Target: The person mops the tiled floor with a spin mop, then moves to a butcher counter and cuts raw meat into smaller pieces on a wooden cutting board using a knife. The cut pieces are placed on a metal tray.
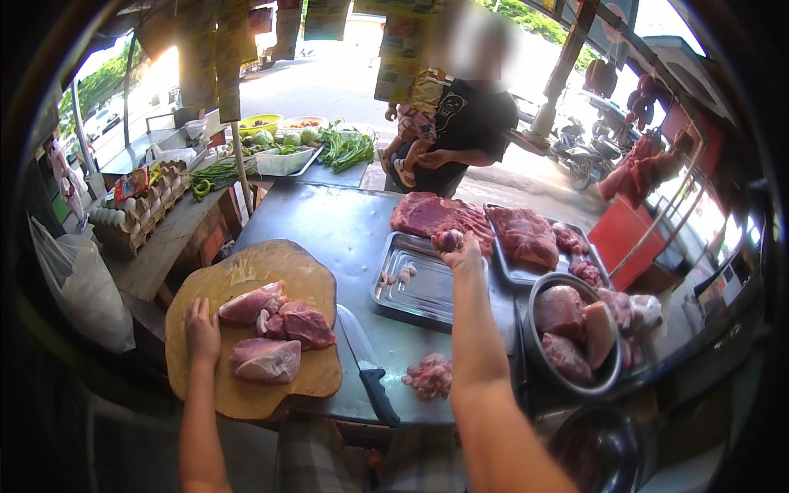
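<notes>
My left hand [202, 330] lies flat on the left side of a thick wooden chopping board [197, 386]. Beside its fingers are several chunks of raw meat [267, 360]. My right arm reaches far forward, and the right hand [462, 253] grips a small piece of meat [448, 240] with a pale, round end. It is above the far right corner of a metal tray [415, 300] that holds a few pale scraps [403, 274]. Just beyond is a large red slab of meat [427, 215]. A knife with a black handle [380, 394] rests right of the board.
Meat trimmings [430, 376] lie near the front edge. At right are a second tray with meat [522, 234] and a steel bowl [610, 378] of large chunks. Eggs [136, 214] and vegetables [288, 144] stand at left. A person in black [472, 123] carrying a child faces the metal table [304, 218].
</notes>
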Available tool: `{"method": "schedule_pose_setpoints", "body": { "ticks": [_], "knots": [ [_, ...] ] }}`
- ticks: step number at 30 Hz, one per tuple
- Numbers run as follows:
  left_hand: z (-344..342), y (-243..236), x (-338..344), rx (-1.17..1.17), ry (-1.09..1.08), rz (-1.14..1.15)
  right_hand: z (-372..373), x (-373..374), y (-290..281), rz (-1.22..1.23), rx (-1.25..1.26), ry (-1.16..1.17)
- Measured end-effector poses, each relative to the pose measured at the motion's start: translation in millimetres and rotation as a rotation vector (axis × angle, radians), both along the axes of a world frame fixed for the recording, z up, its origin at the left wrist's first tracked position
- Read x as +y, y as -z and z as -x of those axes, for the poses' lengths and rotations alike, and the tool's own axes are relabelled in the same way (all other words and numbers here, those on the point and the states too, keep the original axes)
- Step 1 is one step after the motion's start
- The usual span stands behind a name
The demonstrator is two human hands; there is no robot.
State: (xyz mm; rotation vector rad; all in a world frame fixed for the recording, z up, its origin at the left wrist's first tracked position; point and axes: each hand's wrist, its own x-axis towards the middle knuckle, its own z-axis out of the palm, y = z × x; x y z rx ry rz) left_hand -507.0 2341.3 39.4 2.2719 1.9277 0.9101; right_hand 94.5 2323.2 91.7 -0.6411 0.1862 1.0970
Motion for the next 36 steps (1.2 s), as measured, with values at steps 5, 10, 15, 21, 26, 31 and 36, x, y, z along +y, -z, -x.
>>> {"method": "schedule_pose_setpoints", "body": {
  "ticks": [5, 10, 15, 21, 26, 31, 36],
  "knots": [
    [-1, -2, -1, 0.009, -0.001, -0.011, 7, 3, 2, -0.001, -0.022, -0.022],
    [-2, -6, -3, -0.011, 0.003, -0.008, 15, 9, 6, -0.003, -0.010, -0.033],
    [-3, -8, -7, 0.016, 0.007, 0.004, 21, 14, 7, 0.003, -0.002, -0.090],
    [-3, -8, -3, 0.002, 0.009, 0.003, 29, 15, 8, -0.037, 0.006, -0.138],
    [0, -6, -5, 0.015, 0.018, 0.022, 25, 18, 19, -0.036, -0.004, -0.164],
    [-2, -10, -10, 0.023, 0.002, 0.046, 14, 40, 37, 0.117, -0.205, -0.204],
    [-7, -16, -14, 0.033, -0.015, 0.062, -3, 94, 47, 0.361, -1.061, 0.005]
  ]
}}
